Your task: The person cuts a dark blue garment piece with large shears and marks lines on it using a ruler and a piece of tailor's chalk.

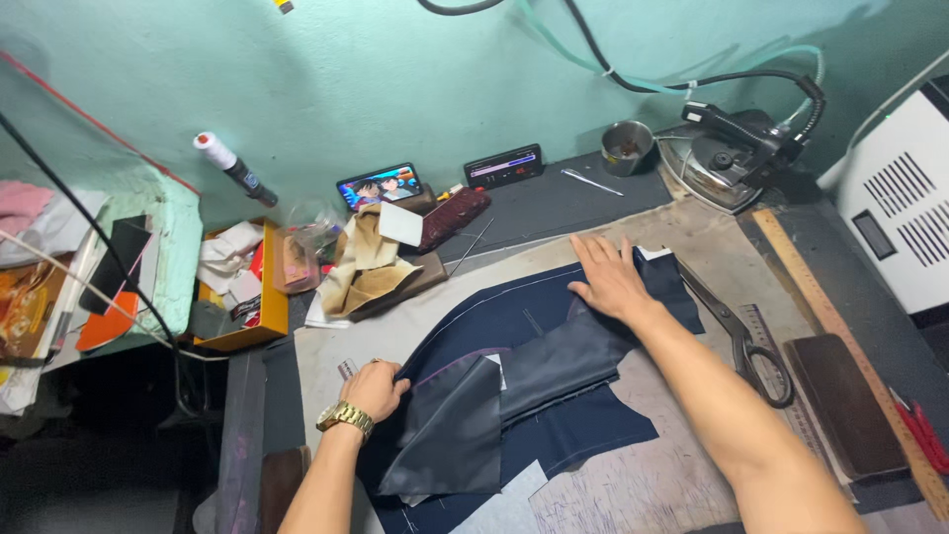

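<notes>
A dark navy fabric panel (494,321) with a grey lining piece (455,435) lies spread on the worn work table (692,237). My left hand (376,388), with a gold watch on the wrist, pinches the panel's left edge with closed fingers. My right hand (608,277) rests flat, fingers spread, on the panel's upper right part. A white chalk line runs along the fabric's upper edge.
Large scissors (743,341) lie right of the fabric, beside a wooden ruler (840,331) and a dark block (840,400). A steam iron (727,153) and metal cup (627,146) stand at the back. A phone (380,186), fabric scraps (366,272) and a yellow box (247,287) sit left.
</notes>
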